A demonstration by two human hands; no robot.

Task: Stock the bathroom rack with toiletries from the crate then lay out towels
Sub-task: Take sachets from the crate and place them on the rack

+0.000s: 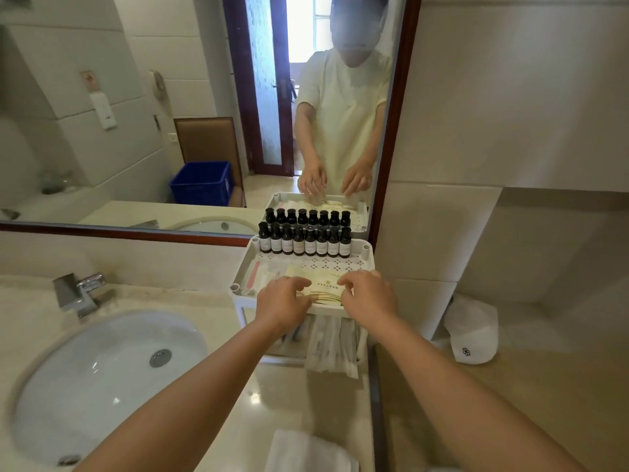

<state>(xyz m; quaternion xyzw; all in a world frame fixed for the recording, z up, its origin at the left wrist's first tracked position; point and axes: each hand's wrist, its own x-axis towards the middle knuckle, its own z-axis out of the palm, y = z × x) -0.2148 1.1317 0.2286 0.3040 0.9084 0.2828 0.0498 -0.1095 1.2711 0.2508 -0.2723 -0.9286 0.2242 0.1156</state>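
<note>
- My left hand [284, 301] and right hand [369, 296] were both over the front of the rack [369, 264], on its top tray.
- Left hand: fingers curled down on the left edge of the cream packets [325, 289], gripping them there. The thumb was hidden under the hand.
- Right hand: thumb and forefinger pinched the right edge of the same packets, with the other fingers curled in.
- The cream packets lay flat in the front half of the top tray, between my two hands, with small dark print on the top one, too small to read.
- Dark bottles [303, 241] with pale labels stood upright in one row along the back wall of the tray, touching side by side, just below the mirror [136, 114].
- A pink stick in a clear wrapper [255, 272] lay in the tray's left part, just beside the packets.
- The rack's lower shelf held clear-wrapped white items [332, 338], some sticking out past the front edge.
- The rack stood on the countertop [306, 396], to the right of the sink [102, 379] and the chrome faucet [80, 292].
- The blue crate [202, 182] showed only as a mirror reflection, on the floor behind me, well apart from the rack.
- A folded white towel [306, 451] lay on the counter's near edge, between my forearms.
- A white fabric item with a dark logo [471, 335] sat to the right of the rack. I could not tell what it was.
</note>
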